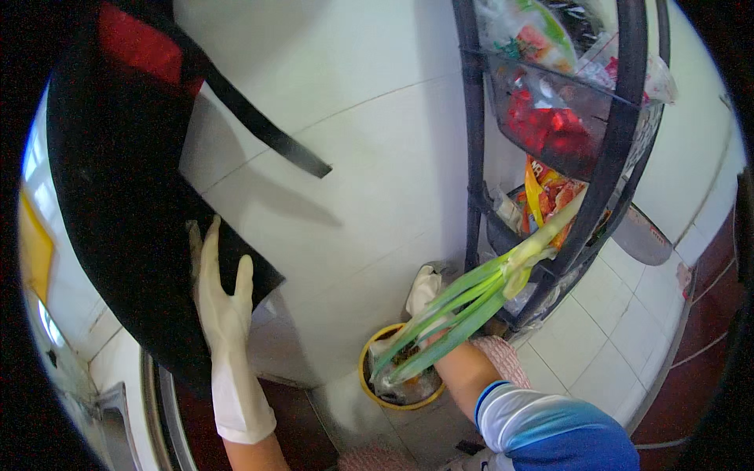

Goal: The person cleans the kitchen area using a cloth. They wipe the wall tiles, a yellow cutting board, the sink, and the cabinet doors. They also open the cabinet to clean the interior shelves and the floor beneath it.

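My left hand (227,294), in a whitish rubber glove, is raised with fingers and thumb apart. It is in front of a large black panel-like object (129,206) and holds nothing visible; whether the fingertips touch that surface is unclear. My right hand (423,288), also gloved, reaches past the shelf rack beside the white wall. Its fingers look bent, and a dim greyish thing by them is too blurred to name. Long leaves of a leek or large scallion (500,277) cross in front of my right wrist. The plant's pale stem end reaches the rack.
A dark rack (473,147) at the right holds bagged food, with red packages (548,120) and an orange packet (551,188). Below my right arm stands a yellow-rimmed waste bin (368,385) with a plastic liner. A dark strip (265,132) juts across the wall (365,118).
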Motion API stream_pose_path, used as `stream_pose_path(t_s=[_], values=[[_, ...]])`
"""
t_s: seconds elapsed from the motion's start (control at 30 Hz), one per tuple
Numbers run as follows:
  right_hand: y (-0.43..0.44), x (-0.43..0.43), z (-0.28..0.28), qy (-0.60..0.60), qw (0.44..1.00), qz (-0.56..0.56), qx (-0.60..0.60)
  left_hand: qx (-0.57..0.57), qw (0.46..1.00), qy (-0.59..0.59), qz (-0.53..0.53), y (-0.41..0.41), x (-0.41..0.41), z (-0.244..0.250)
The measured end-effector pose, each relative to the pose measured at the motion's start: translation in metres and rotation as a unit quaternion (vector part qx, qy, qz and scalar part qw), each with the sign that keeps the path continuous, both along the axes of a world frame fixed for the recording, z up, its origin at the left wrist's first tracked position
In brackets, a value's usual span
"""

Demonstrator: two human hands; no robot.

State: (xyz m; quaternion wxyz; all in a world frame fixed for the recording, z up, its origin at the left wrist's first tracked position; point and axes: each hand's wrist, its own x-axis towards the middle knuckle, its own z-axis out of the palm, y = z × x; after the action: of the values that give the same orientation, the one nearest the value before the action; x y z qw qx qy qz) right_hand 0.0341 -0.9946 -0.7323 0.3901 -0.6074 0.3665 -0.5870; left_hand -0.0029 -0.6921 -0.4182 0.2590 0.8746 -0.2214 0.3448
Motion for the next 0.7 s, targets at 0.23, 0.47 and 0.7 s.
stream_pose_path(t_s=[0.23,0.47,0.7], values=[[0.086,-0.007,0.091,-0.02,0.981,0.109,-0.161,-0.022,0.999,0.009,0.022,0.018,0.006,-0.008],[0.062,-0.051,0.001,0.279,0.92,0.105,-0.253,-0.024,0.998,-0.031,0.048,0.039,0.012,-0.026],[0.06,-0.057,0.04,0.517,0.789,0.311,-0.119,-0.065,0.986,0.083,-0.129,0.045,-0.028,-0.099]])
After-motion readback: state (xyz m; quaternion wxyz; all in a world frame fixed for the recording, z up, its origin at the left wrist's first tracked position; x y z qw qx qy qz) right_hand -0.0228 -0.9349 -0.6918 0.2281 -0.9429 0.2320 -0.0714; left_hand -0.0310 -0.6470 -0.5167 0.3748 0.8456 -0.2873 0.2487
